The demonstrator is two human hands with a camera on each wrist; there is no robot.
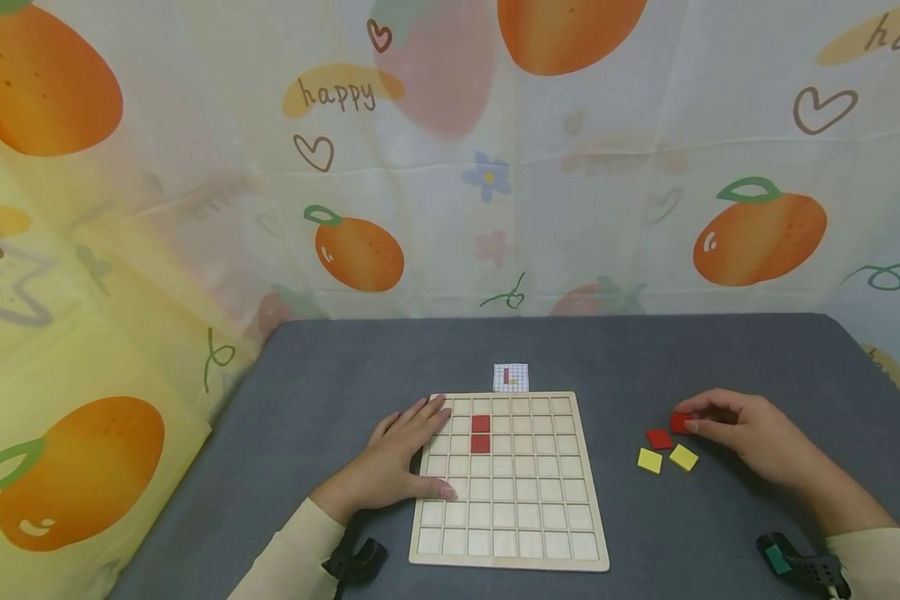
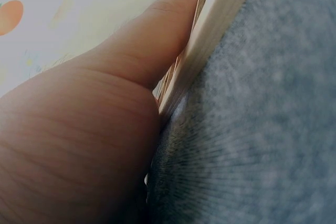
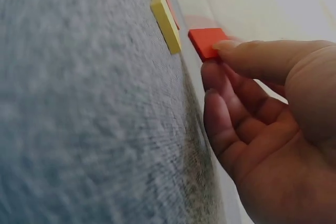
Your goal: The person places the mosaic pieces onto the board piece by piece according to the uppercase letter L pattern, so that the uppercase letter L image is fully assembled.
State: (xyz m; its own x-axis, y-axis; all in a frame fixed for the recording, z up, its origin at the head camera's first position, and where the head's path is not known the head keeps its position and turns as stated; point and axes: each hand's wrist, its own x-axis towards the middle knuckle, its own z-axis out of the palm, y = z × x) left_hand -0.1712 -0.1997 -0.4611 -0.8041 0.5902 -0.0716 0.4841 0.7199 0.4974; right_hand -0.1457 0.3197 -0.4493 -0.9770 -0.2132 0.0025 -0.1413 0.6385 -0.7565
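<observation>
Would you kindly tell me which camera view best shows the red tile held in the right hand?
The right wrist view: the held red tile appears large there, pinched by the right hand, its face and an edge visible. The head view shows it small and partly covered; the left wrist view doesn't show it.

The left hand [image 1: 390, 462] hides part of the board [image 1: 528, 542]; the right hand [image 1: 757, 437], part of a red tile [image 3: 205, 41]; the card [image 1: 511, 378] is too small to read clearly; both sleeves [image 1: 292, 554] are cut off
</observation>
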